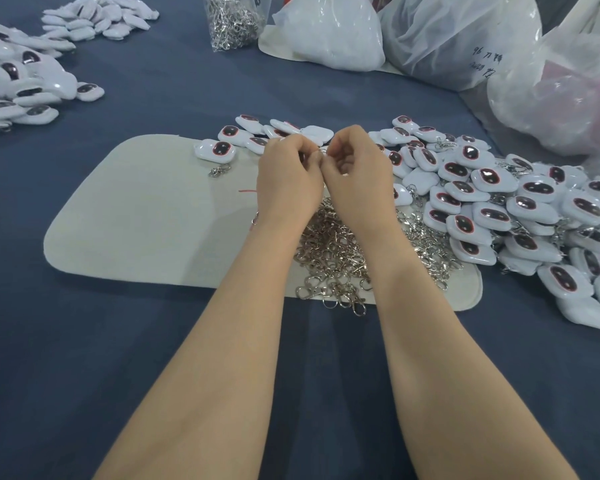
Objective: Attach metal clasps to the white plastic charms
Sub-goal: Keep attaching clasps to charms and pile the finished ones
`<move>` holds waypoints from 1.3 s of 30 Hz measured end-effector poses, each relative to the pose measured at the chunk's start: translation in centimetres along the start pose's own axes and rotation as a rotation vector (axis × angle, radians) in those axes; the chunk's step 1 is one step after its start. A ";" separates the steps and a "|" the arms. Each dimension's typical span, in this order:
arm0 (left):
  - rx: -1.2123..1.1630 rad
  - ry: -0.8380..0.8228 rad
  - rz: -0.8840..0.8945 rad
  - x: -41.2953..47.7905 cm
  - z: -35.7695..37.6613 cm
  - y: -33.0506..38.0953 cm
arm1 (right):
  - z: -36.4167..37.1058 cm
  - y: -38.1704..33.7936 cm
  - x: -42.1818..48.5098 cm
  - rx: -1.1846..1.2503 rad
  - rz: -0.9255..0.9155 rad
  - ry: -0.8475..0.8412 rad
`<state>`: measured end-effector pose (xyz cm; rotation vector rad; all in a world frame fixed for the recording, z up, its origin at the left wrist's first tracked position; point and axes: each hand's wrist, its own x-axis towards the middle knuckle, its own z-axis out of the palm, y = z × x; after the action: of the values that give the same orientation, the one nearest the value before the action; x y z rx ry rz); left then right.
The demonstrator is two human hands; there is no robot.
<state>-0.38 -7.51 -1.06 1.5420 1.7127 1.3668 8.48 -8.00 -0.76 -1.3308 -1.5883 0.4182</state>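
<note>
Nearest you, the loose clasps (336,251) sprawl in a heap over the near edge of the pale mat (136,220), right between your forearms. Drag a wrist back and you could sweep some off onto the blue worktop (84,341).

Just beyond, at centre frame, your left hand (288,174) and right hand (357,171) meet. Both sets of fingers are curled in, with the tips clamped together on a glint of metal, the clasp (321,153) you're fitting. What it's going onto is hidden behind your knuckles. Lose that pinch and it likely drops straight into the heap below, lost among the rest.

At the right of frame, the pile of charms (499,202) crowds the mat. Some carry clasps, so finished and bare ones could get mixed.

Further back, at top centre, a clear bag (234,22) holds more silver clasps. Beside it a plastic bag (326,32) bulges with something white. The cloudy bags (465,39) at upper right are too veiled to tell what's inside.
</note>
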 end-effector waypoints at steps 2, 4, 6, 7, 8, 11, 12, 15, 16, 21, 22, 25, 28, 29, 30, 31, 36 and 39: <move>-0.017 -0.006 0.002 0.0 0.0 -0.1 | -0.1 0.0 -0.1 -0.001 -0.012 -0.005; -0.030 -0.014 0.012 0.1 0.0 -0.3 | -0.1 0.0 -0.1 0.001 -0.015 -0.010; -0.062 -0.038 0.026 0.0 0.0 -0.3 | -0.1 0.1 -0.1 0.020 0.010 -0.004; -0.082 -0.052 0.030 0.0 -0.1 -0.3 | -0.1 0.1 -0.1 0.032 0.033 0.007; -0.100 -0.064 0.034 0.0 -0.1 -0.2 | -0.1 0.2 0.0 0.046 0.057 0.024; -0.150 -0.083 0.021 -0.1 -0.2 0.0 | 0.0 0.6 0.0 0.061 0.118 0.088; -0.182 -0.088 -0.006 -0.1 -0.2 0.1 | 0.0 0.7 0.0 0.059 0.135 0.109; -0.317 -0.127 -0.117 -0.2 -0.3 0.5 | -0.1 0.9 0.1 0.049 0.169 0.129; -0.346 -0.145 -0.135 -0.2 -0.3 0.6 | -0.1 0.9 0.1 0.043 0.176 0.125; -0.376 -0.187 -0.132 -0.3 -0.3 0.6 | 0.0 0.9 0.1 0.041 0.189 0.117; -0.382 -0.188 -0.133 -0.3 -0.3 0.6 | 0.0 0.9 0.1 0.041 0.188 0.113; -0.373 -0.181 -0.124 -0.2 -0.2 0.5 | 0.0 0.8 0.1 0.040 0.174 0.109; -0.365 -0.178 -0.118 -0.3 -0.3 0.4 | 0.0 0.6 0.0 0.041 0.161 0.105; -0.372 -0.175 -0.117 -0.2 -0.2 0.4 | -0.1 0.6 0.0 0.039 0.157 0.102; -0.380 -0.170 -0.116 -0.2 -0.2 0.4 | -0.1 0.6 0.0 0.038 0.153 0.098; -0.385 -0.164 -0.115 -0.1 -0.2 0.3 | -0.1 0.6 0.0 0.036 0.148 0.093; -0.389 -0.156 -0.079 0.0 -0.2 0.1 | 0.1 0.7 0.0 -0.040 0.091 0.059; -0.373 -0.156 -0.060 0.1 -0.2 -0.1 | 0.1 0.9 0.1 -0.067 0.065 0.030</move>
<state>-0.59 -7.47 -1.03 1.3365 1.3118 1.4008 8.85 -7.59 -1.46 -1.4365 -1.5493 0.3860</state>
